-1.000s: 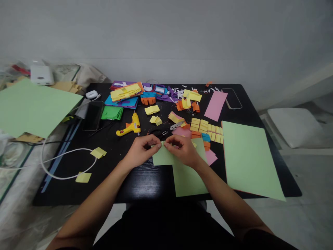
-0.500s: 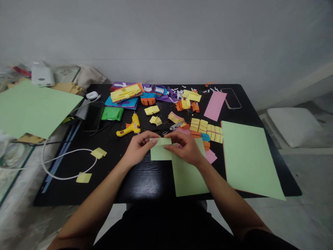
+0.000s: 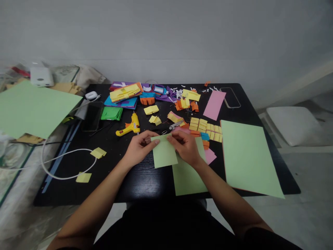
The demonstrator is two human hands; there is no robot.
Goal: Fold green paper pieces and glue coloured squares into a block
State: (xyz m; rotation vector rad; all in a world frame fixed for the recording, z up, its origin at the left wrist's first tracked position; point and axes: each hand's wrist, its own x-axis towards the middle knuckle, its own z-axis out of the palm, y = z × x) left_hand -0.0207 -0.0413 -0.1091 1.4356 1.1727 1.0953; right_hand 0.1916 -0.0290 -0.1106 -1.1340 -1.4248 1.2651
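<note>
At the centre of the frame, the left hand (image 3: 139, 148) and right hand (image 3: 185, 147) pinch the top edge of a small green paper (image 3: 164, 154), above the black desk (image 3: 145, 182). The right hand hides part of a larger green sheet (image 3: 188, 177) beneath; scissors (image 3: 170, 127) behind the hands are mostly hidden.

Left hand (image 3: 139, 150), right hand (image 3: 186, 147) pinching together

Count on the desk (image 3: 145, 184): 1 yellow glue gun (image 3: 128, 127), 1 pair of scissors (image 3: 171, 127), 2 phones (one dark (image 3: 91, 115), one by the far right edge (image 3: 230, 97)), 1 pink paper strip (image 3: 214, 104). Light-green sheets: 4 – small piece (image 3: 164, 152) held in both hands, one (image 3: 187, 173) under it, large one (image 3: 247, 158) on the right, large one (image 3: 31, 109) off to the left. Loose yellow scraps near the white cable (image 3: 65, 166): 2.
</note>
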